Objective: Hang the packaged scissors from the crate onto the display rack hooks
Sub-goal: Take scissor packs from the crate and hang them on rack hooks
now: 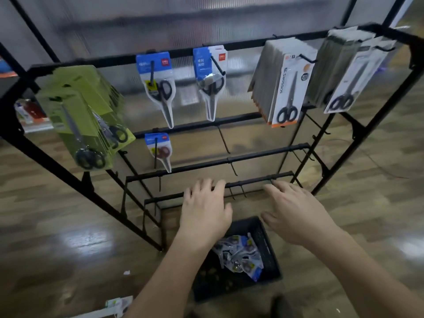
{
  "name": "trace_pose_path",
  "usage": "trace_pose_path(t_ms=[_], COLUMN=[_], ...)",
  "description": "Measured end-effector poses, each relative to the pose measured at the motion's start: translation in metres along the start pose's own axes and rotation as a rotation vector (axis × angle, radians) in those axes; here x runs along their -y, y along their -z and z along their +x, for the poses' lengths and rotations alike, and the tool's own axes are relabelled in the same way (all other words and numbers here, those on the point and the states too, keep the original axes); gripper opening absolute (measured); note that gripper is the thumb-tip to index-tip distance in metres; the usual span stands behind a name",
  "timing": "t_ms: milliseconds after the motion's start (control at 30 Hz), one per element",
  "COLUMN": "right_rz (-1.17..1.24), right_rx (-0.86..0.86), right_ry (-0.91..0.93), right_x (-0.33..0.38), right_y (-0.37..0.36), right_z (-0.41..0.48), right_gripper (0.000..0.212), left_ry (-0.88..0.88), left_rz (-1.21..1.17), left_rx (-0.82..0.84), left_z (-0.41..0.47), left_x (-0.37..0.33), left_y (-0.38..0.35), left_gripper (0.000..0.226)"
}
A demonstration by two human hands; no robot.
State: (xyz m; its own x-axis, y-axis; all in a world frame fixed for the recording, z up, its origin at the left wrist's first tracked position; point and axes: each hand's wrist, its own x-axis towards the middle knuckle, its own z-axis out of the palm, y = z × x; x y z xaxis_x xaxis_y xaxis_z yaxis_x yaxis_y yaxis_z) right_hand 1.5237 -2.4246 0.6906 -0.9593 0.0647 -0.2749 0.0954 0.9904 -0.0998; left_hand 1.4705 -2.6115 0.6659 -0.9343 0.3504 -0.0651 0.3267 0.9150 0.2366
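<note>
A black wire display rack stands in front of me on the floor. Blue-carded scissor packs hang on its hooks: one at the upper middle, another beside it, and a third one row down. Below me sits a black crate holding several loose blue-and-clear scissor packs. My left hand and my right hand hover over the crate, in front of the rack's lowest bar, fingers spread and holding nothing.
Green-carded scissors fill the rack's left hook. White-and-orange packs and grey packs fill the right hooks. Several bare hooks stick out from the lower bars. A pack lies on the wooden floor at the lower left.
</note>
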Motion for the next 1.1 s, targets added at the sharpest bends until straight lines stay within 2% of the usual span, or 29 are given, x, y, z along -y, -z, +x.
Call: trace_pose_path(t_ms=[233, 400, 567, 733, 867, 933, 1067, 1100], right_rz=[-0.039, -0.031, -0.013, -0.017, -0.086, -0.097, -0.01, -0.01], right_rx=[0.147, 0.359, 0.63, 0.843, 0.99, 1.054, 1.063, 1.078], right_ry=[0.079, 0.121, 0.104, 0.048, 0.015, -0.034, -0.174, -0.218], right_x=[-0.048, -0.069, -0.077, -0.084, -0.101, -0.113, -0.145, -0.152], right_y=[-0.023, -0.119, -0.295, -0.517, -0.68, -0.751, -0.866, -0.89], right_z=[0.038, 0.086, 0.164, 0.235, 0.283, 0.302, 0.333, 0.337], right_gripper=[0.061, 0.056, 0.044, 0.048, 0.015, 0.028, 0.084, 0.086], left_ry=[0.15, 0.264, 0.326, 0.347, 0.377, 0.376, 0.217, 0.18], left_rz=[-0.02, -0.075, -0.143, -0.191, -0.204, -0.211, -0.139, -0.126], left_rx=[0.102, 0.233, 0.295, 0.431, 0.493, 0.54, 0.514, 0.512], left_z=[0.011, 0.01, 0.0, -0.004, -0.007, -0.001, 0.03, 0.036], left_x=[-0.024, -0.004, 0.049, 0.116, 0.147, 0.151, 0.154, 0.154], left_y=[-0.044, -0.136, -0.295, -0.489, -0.609, -0.646, -0.682, -0.685], left_gripper=[0.056, 0.059, 0.057, 0.06, 0.063, 0.067, 0.068, 0.067])
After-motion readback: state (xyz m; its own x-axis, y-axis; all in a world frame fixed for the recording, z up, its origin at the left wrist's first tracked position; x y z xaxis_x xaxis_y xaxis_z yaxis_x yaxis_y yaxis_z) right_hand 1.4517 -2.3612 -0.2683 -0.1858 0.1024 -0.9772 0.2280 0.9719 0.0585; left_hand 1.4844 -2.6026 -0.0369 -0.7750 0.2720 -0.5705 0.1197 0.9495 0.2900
